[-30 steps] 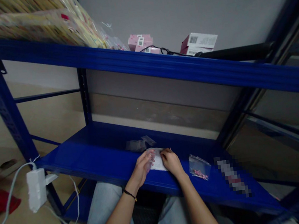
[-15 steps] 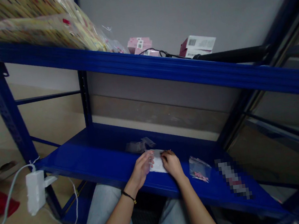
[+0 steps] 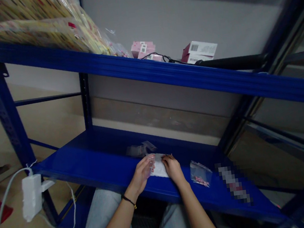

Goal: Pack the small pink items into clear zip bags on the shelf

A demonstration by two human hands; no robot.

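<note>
On the blue lower shelf a white sheet or flat pouch [image 3: 159, 168] lies between my hands. My left hand [image 3: 141, 173] is closed around a small clear plastic bag [image 3: 151, 162] with pink pieces in it, at the white item's left edge. My right hand [image 3: 173, 167] rests at the right edge, fingers curled together; what they pinch, if anything, is too small to make out. Right of it lies a clear zip bag [image 3: 201, 174] holding small pink pieces. Several flat clear bags [image 3: 137, 151] lie just behind my left hand.
A blurred-out item [image 3: 234, 185] lies on the shelf's right side. Above runs the upper shelf beam [image 3: 146, 70], bearing pink boxes [image 3: 143, 49], white-and-maroon boxes [image 3: 199, 50], a black rod [image 3: 234, 62] and a large plastic-wrapped stack [image 3: 38, 28]. A white power strip [image 3: 32, 197] hangs at left.
The view has shifted slightly. My hands stay nearly in place around the white item, the left still on the clear bag.
</note>
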